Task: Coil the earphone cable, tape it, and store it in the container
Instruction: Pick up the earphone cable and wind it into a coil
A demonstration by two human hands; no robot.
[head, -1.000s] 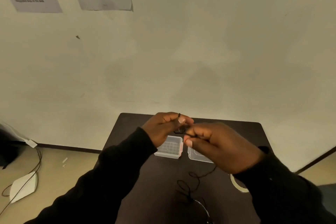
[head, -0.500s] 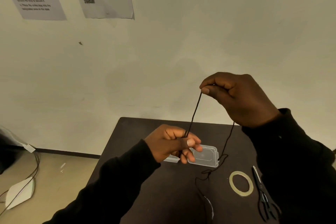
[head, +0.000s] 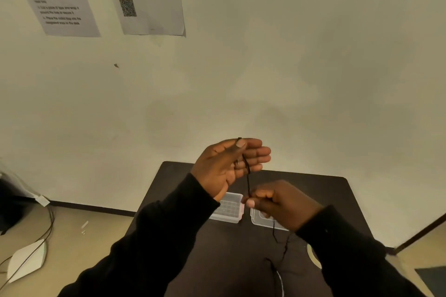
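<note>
Against the picture half a second earlier, the right hand (head: 282, 202) is seen lowered from its raised place near the wall to just above the table (head: 313, 190); the left hand (head: 226, 164) is seen lifted and turned palm-up, where before it was curled round the cable (head: 247, 176); the taut stretch between the hands is now much shorter and runs nearly upright instead of slanting; the tape ring (head: 312, 257) is now mostly hidden by the right sleeve, and the scissors seen earlier are no longer shown.

The cable is pinched at its upper end between the left thumb and forefinger, with a small bit standing up above the thumb tip; the other left fingers (head: 258, 159) are held straight and together, and the cable is laid down across them; a small loop or plug is seen by the palm, though which cannot be told. Lower down, the cable is gripped by the curled right fingers and thumb; from beneath that hand it is trailed down onto the table, where the loose remainder is left lying in kinks near the front edge.

The container (head: 229, 208) is set on the table just under the hands, with its lid (head: 265, 220) beside it to the right; the cable is held above both, not within the container.
</note>
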